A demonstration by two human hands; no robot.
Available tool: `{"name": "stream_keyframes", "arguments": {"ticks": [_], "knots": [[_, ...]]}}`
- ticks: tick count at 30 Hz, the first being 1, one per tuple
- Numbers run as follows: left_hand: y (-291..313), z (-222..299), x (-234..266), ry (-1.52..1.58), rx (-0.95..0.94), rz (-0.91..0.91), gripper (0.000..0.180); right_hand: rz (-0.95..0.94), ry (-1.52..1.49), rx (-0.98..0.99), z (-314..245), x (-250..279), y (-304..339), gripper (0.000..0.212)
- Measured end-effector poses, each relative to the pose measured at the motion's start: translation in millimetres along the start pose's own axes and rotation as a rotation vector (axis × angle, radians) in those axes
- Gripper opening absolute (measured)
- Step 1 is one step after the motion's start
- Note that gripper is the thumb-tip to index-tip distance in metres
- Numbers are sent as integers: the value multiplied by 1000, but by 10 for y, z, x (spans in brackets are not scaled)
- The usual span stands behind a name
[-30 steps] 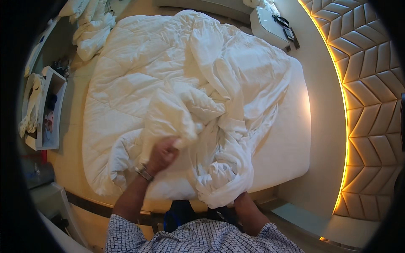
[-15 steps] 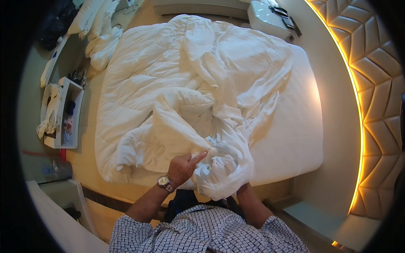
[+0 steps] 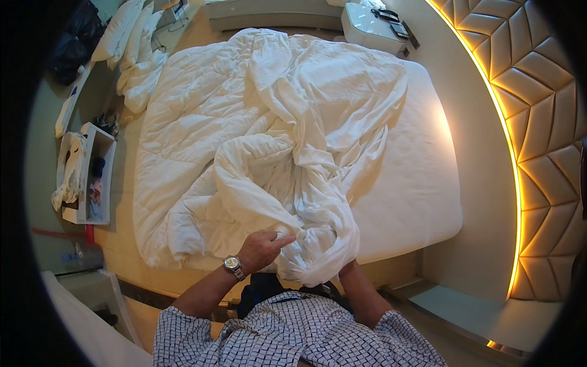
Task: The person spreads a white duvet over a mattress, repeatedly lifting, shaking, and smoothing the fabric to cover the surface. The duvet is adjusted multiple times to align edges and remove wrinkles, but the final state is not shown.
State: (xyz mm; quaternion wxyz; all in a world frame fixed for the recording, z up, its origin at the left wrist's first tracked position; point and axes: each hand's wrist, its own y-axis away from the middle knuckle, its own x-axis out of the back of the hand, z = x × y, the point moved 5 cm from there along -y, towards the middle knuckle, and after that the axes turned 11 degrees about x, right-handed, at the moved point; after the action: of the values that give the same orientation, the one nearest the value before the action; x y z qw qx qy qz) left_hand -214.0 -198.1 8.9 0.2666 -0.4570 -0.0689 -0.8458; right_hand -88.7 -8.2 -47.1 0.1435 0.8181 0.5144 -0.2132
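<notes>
From my remote seat I see the left hand [image 3: 259,249] with its fingers closed on an edge of the duvet [image 3: 241,183], just beside the bunched end of a white cloth [image 3: 318,147]. The right hand [image 3: 347,268] reaches under that bunch (fabric hides most of it, so I cannot tell its grip). The hands are apart, the bunch between them at the near edge of the bed [image 3: 422,202]. The duvet covers the bed's left; the cloth runs up its middle.
</notes>
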Motion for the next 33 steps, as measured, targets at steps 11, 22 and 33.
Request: {"name": "stream_keyframes", "arguments": {"ticks": [11, 22, 33], "knots": [[109, -85, -138, 355, 123, -100, 43, 1, 332, 40, -28, -170, -69, 61], [128, 34, -475, 682, 292, -335, 28, 198, -508, -469, 836, -18, 225, 43], [392, -44, -819, 1622, 787, -816, 56, 409, -90, -360, 1083, 87, 272, 43]]}}
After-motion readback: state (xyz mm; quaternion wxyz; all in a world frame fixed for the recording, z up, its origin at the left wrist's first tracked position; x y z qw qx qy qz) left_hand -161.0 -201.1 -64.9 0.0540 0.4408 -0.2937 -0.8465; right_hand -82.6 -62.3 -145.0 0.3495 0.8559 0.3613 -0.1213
